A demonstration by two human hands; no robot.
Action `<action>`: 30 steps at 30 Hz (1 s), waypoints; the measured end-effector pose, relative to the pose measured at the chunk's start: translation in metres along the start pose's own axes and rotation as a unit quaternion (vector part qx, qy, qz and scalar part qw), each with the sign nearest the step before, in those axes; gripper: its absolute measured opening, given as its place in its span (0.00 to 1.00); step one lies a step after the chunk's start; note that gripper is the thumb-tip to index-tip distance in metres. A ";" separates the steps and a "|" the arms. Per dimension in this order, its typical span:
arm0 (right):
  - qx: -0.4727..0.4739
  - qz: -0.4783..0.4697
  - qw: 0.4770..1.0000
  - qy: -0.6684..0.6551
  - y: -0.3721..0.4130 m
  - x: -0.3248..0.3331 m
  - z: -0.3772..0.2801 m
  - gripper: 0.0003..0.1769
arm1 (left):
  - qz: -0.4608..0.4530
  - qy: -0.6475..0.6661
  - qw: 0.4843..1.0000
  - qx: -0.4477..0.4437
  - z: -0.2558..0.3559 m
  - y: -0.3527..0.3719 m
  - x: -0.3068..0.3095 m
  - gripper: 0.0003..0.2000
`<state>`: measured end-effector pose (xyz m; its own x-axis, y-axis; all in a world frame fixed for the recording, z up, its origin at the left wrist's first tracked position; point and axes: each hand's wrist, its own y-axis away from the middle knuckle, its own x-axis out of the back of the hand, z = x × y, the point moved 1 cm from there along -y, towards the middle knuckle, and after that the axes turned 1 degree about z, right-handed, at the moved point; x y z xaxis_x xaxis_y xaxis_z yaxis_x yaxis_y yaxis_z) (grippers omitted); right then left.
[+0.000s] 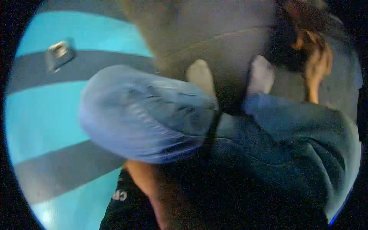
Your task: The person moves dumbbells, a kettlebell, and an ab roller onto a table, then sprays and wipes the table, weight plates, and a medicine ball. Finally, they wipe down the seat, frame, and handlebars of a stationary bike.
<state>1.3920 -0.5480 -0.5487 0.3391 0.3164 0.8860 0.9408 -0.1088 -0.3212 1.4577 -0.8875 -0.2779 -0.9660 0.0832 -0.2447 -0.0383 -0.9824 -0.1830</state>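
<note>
My right hand [319, 61] reaches past my right leg at the upper right. It is blurred, with its fingers bent beside a dark, brownish shape [303, 13] that I cannot make out. Whether it grips anything does not show. My left forearm [143, 180] runs up from the bottom and goes under my bent left leg [134, 111], which hides the hand. Both legs are in blue jeans. My two feet, in pale socks [200, 74], rest on a dark grey-brown surface [226, 42].
At the left the floor has turquoise [42, 119] and grey [65, 165] stripes. A small, squarish, shiny object [60, 53] lies there, too blurred to name. Dark clothing with white letters [120, 195] shows at the bottom.
</note>
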 end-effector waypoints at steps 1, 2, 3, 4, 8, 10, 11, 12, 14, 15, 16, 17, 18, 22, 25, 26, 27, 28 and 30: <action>0.070 0.028 0.997 0.012 -0.004 0.002 -0.012 0.14 | 0.012 0.000 1.000 0.000 0.003 -0.002 -0.002 0.13; 0.137 0.065 0.988 0.025 -0.012 0.006 -0.025 0.14 | 0.022 -0.002 1.000 0.005 0.007 -0.005 -0.004 0.13; 0.099 0.052 0.994 0.009 -0.009 0.000 -0.013 0.13 | 0.031 -0.005 0.999 0.011 0.011 -0.008 -0.005 0.13; 0.065 0.039 0.997 0.000 -0.008 -0.009 -0.003 0.12 | 0.037 -0.010 0.999 0.022 0.016 -0.010 -0.007 0.13; 0.030 -0.028 0.983 -0.178 0.001 0.034 0.007 0.14 | 0.035 -0.041 0.998 0.035 0.018 -0.051 -0.024 0.13; -0.034 0.030 0.990 -0.136 0.009 0.037 0.000 0.17 | 0.020 -0.063 0.996 0.061 0.011 -0.046 -0.007 0.13; -0.063 0.054 0.988 -0.128 0.013 0.040 -0.001 0.19 | 0.010 -0.073 0.994 0.079 0.008 -0.045 -0.003 0.13; -0.081 0.057 0.987 -0.125 0.015 0.046 -0.010 0.21 | 0.001 -0.081 0.992 0.095 0.015 -0.039 0.000 0.12; -0.099 0.018 0.981 -0.169 0.001 0.053 -0.023 0.26 | -0.012 -0.093 0.987 0.128 0.014 -0.036 0.019 0.12; -0.092 0.003 0.983 -0.158 -0.001 0.052 -0.022 0.29 | -0.015 -0.096 0.985 0.144 0.013 -0.031 0.024 0.12; -0.174 -0.010 0.947 -0.270 -0.002 0.051 -0.022 0.26 | -0.018 -0.100 0.982 0.160 0.010 -0.026 0.028 0.12; -0.338 0.031 0.839 -0.426 -0.010 0.073 -0.005 0.24 | -0.027 -0.109 0.979 0.170 0.011 -0.031 0.037 0.12; -0.472 0.064 0.672 -0.567 -0.015 0.093 0.002 0.23 | -0.030 -0.118 0.976 0.179 0.010 -0.032 0.043 0.12; -0.418 0.178 0.608 -0.651 -0.042 0.163 -0.012 0.30 | -0.031 -0.144 0.964 0.220 -0.001 -0.009 0.059 0.12; -0.220 0.364 0.685 -0.592 -0.101 0.243 -0.044 0.24 | -0.025 -0.164 0.956 0.240 -0.005 -0.006 0.064 0.12; -0.147 0.380 0.706 -0.579 -0.117 0.259 -0.044 0.24 | -0.025 -0.172 0.954 0.245 -0.006 -0.007 0.065 0.12; -0.025 0.367 0.744 -0.558 -0.151 0.268 -0.047 0.24 | -0.026 -0.177 0.951 0.250 -0.007 -0.008 0.066 0.12; 0.039 0.338 0.917 -0.210 -0.173 0.278 -0.023 0.25 | -0.028 -0.182 0.949 0.256 -0.007 -0.009 0.067 0.11; 0.085 0.359 0.929 -0.035 -0.226 0.282 -0.014 0.31 | -0.030 -0.195 0.944 0.265 -0.009 -0.011 0.068 0.11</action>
<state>1.2754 -0.4469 -0.2217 0.8714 0.2815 0.4017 0.4566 -0.1663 -0.8740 1.3948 -0.8696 -0.3011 -0.9748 0.1751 0.1384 -0.1188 -0.9321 0.3421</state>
